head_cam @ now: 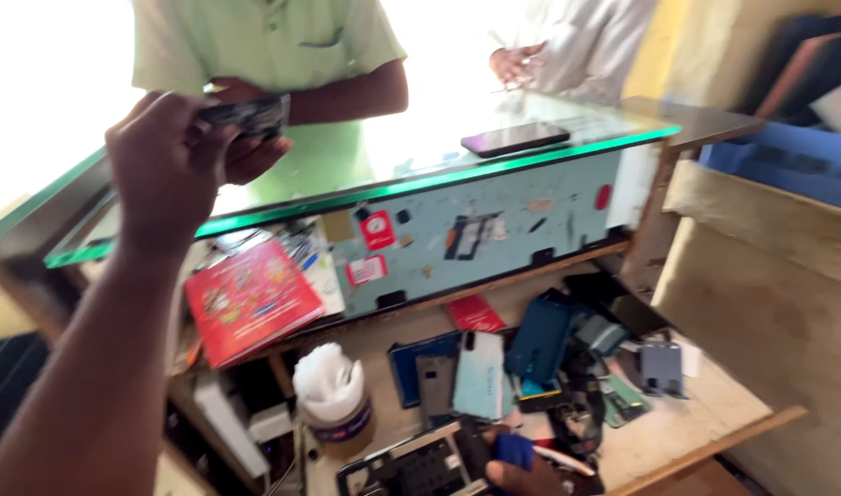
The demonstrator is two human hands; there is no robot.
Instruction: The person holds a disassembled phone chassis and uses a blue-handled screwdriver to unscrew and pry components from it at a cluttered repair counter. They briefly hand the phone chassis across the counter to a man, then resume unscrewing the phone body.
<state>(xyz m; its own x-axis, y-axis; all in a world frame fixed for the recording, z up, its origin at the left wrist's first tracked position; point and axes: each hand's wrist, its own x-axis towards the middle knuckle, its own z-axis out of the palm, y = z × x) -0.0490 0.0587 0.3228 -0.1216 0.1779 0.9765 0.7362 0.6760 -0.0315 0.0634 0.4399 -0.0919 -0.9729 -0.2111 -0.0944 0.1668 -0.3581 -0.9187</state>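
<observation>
Left hand [168,165] raised over the glass counter [393,184], fingers pinching a small dark card [248,114], likely thin, light, stiff; edge grip suits. Right hand [521,478] barely visible, fingers unclear.

Lighting: strong daylight from beyond the glass counter [531,152] facing you; the upper left background is blown out to white. Glare: a pale sheen across the glass top, its green edge glowing. Shade: your left hand [168,165] and forearm read dark against the brightness; the lower shelf [705,413] sits dimmer but legible. Sharpness: motion blur throughout, heaviest on your raised hand and the right edge; the small items below are soft.
</observation>
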